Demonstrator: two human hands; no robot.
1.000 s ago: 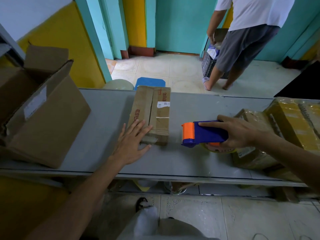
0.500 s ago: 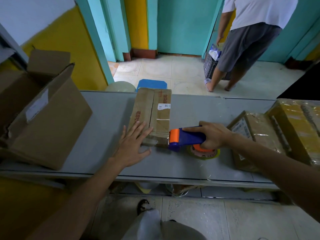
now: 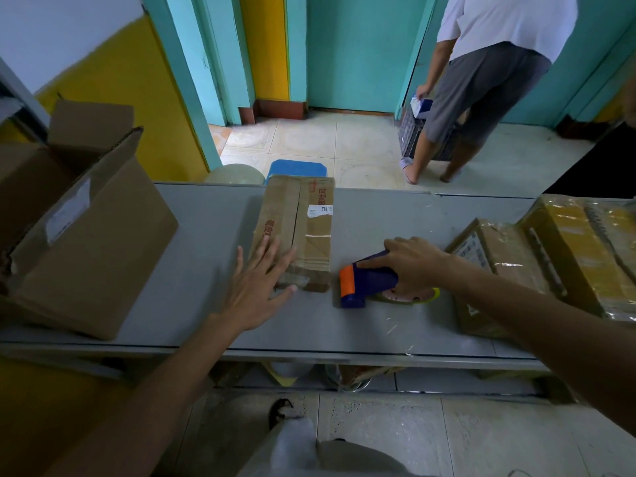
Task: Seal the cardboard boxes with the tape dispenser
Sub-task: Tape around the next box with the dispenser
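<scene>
Grey desk (image 3: 206, 235), surface scuffed; teal and yellow walls, tiled floor (image 3: 309, 139) beyond. Flat cardboard box (image 3: 303, 228) lies mid-desk. Left hand (image 3: 256, 284) rests on its near end, fingers spread flat. Right hand (image 3: 413, 266) grips the blue-and-orange tape dispenser (image 3: 368, 278), which sits on the desk just right of the box. Open carton (image 3: 86, 235) at left, wrapped parcels (image 3: 568, 256) at right. A second person (image 3: 481, 80) stands on the floor.

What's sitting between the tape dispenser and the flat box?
Nothing: the head view shows only a narrow strip of bare table between the dispenser and the box.
</scene>
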